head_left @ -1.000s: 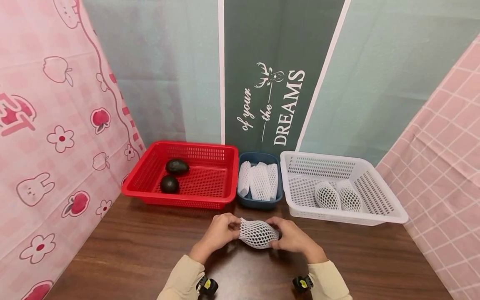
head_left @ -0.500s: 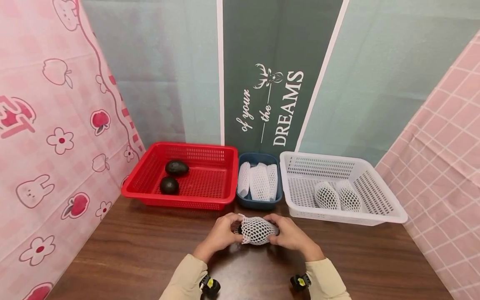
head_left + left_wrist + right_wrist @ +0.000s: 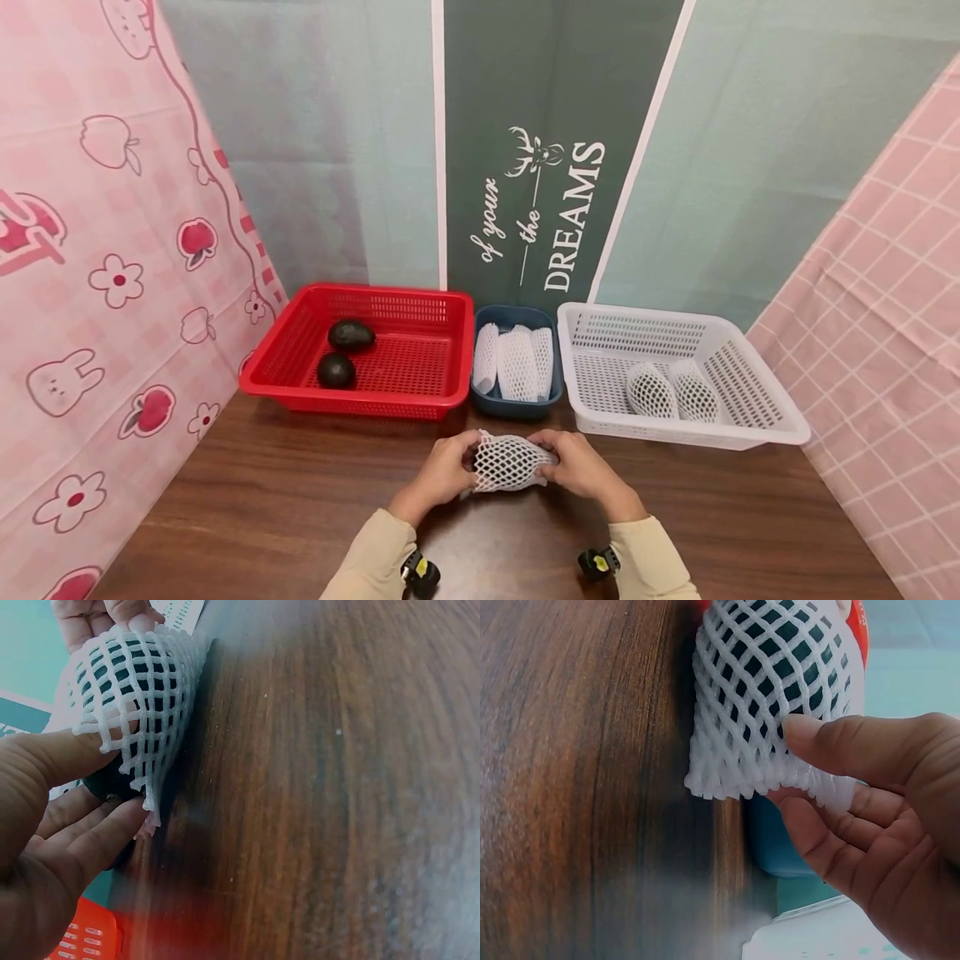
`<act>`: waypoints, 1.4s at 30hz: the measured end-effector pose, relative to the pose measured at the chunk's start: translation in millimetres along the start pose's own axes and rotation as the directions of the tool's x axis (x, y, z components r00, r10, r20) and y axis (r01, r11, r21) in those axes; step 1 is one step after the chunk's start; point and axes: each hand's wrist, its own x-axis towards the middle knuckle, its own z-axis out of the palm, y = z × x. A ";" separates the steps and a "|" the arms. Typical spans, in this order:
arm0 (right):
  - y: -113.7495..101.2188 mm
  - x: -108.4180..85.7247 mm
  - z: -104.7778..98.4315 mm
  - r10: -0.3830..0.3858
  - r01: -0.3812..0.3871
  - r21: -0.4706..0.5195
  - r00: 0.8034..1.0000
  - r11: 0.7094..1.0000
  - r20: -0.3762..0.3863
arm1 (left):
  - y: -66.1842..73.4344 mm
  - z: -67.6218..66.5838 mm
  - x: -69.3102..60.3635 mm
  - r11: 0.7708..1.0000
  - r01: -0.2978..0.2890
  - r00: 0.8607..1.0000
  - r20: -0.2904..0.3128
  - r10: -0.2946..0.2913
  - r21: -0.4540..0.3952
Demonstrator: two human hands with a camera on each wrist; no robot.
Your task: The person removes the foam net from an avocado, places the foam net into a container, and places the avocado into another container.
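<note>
Left hand curls round the avocado at nine o'clock, thumb under the net; right hand pinches the net's edge at three, six o'clock of the tub!

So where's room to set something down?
Bare tabletop lies left of the left hand, towards the red basket, and right of the right hand, towards the white basket. Crowded: between both hands, with the netted fruit, and the blue bin of nets.
</note>
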 end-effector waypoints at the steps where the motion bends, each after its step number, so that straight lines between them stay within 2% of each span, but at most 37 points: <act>1: 0.2 0.0 0.1 0.000 0.000 -0.006 1.000 1.000 -0.001 | 0.0 0.0 0.2 1.000 -0.002 1.000 0.001 0.002 0.000; 13: 0.7 0.5 -0.3 -0.013 0.013 -0.018 1.000 1.000 -0.005 | -0.3 -1.3 -0.9 0.997 -0.041 0.999 -0.012 0.042 0.066; 24: -0.1 -0.1 -2.1 -0.002 0.002 0.014 1.000 1.000 -0.003 | -3.2 -2.3 -4.4 0.996 -0.053 0.998 -0.028 0.055 0.078; 32: 0.6 -3.6 -2.0 -0.026 0.028 0.053 0.999 0.998 -0.039 | -0.3 -12.3 -10.5 0.999 -0.032 0.998 -0.054 0.029 -0.045; 38: 3.3 -6.8 -4.9 -0.009 0.012 0.048 0.998 0.999 -0.063 | 0.9 -18.9 -11.3 0.998 -0.014 0.999 -0.042 0.011 -0.067; 42: 4.8 -8.1 -7.0 -0.010 0.013 0.039 0.997 0.999 -0.076 | -0.6 -21.4 -11.4 0.998 -0.024 0.999 -0.043 0.021 -0.064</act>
